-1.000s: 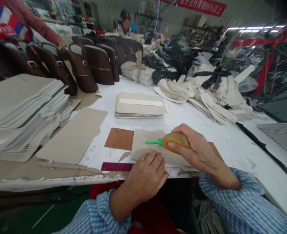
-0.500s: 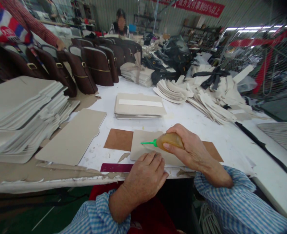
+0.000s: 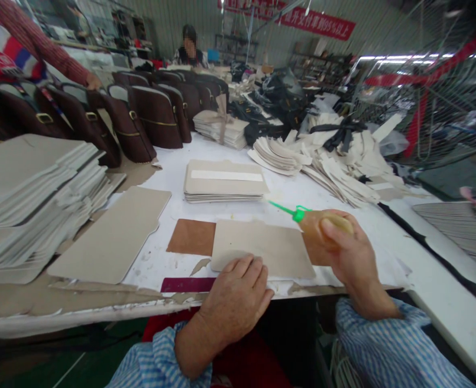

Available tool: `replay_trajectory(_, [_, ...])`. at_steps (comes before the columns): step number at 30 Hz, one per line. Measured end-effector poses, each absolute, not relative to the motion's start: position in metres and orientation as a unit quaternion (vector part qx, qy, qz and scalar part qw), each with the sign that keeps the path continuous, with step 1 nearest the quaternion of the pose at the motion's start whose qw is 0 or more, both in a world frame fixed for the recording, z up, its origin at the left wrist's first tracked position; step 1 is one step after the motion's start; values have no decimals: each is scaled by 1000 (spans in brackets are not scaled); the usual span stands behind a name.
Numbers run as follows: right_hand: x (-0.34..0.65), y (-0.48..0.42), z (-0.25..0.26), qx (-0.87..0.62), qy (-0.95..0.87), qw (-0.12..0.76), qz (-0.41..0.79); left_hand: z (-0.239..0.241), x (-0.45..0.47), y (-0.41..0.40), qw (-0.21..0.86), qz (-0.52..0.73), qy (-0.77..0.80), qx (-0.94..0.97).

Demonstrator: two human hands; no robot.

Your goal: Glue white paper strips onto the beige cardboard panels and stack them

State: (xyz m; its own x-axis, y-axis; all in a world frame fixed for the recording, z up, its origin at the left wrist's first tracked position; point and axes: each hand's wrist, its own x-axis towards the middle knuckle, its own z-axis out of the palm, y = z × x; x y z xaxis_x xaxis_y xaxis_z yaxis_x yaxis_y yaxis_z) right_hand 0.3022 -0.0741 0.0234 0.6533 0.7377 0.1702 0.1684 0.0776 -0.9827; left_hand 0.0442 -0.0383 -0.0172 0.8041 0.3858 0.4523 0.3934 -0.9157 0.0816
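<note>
My left hand point(image 3: 236, 296) lies with its fingers flat on the near edge of a beige panel point(image 3: 268, 245). To the right, my right hand point(image 3: 355, 258) is wrapped round an amber glue bottle point(image 3: 316, 226) with a thin green nozzle, raised above the table. The nozzle points left, past the panel's far edge. A brown leather piece point(image 3: 193, 237) sits at the panel's left end. Another brown piece point(image 3: 316, 250) shows at its right end, partly hidden by the bottle and hand. A dark red strip point(image 3: 187, 284) lies left of my left hand.
Beyond the panel stands a stack of beige panels point(image 3: 225, 183) topped with a white strip. A loose panel point(image 3: 112, 234) and a tall pile point(image 3: 28, 199) occupy the left. Dark brown bags point(image 3: 157, 116) line the back left, near a co-worker's hand point(image 3: 93, 82). Beige strips point(image 3: 278, 156) lie back right.
My right hand has moved right and lifted the bottle off the panel, its nozzle now tilted upward. My left hand stays on the panel. The whole view has shifted slightly.
</note>
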Motion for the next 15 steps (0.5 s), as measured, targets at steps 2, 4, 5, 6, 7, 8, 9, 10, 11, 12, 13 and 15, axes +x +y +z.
replay_trajectory(2, [328,-85,19,-592,-282,717,239,-18,44,-38,7,-235,-205,-950])
replay_trajectory(4, [357,-98,19,-550,-241,760,248,-19,44,-38,10,-236,-203,-950])
replay_trajectory(5, [372,-106,20,-535,-225,777,246,-20,43,-37,13,-236,-202,-950])
replay_trajectory(6, [387,-113,20,-528,-205,790,234,-21,43,-37,19,-239,-199,-950])
replay_trajectory(7, [402,-121,20,-528,-182,802,213,-22,42,-35,27,-237,-195,-951])
replay_trajectory(8, [416,-128,20,-534,-155,810,185,-24,42,-33,36,-241,-188,-951])
replay_trajectory(9, [431,-135,19,-545,-129,814,151,-25,42,-31,46,-244,-179,-952])
replay_trajectory(10, [444,-142,18,-556,-110,815,121,-27,41,-29,60,-245,-166,-953])
replay_trajectory(11, [457,-148,17,-565,-96,814,95,-29,41,-26,75,-247,-151,-954])
replay_trajectory(12, [468,-154,16,-571,-89,813,75,-31,40,-24,88,-250,-136,-955])
replay_trajectory(13, [478,-159,14,-575,-86,811,62,-33,40,-22,100,-255,-125,-953])
replay_trajectory(15, [493,-167,12,-585,-85,805,51,-37,38,-18,119,-266,-109,-950])
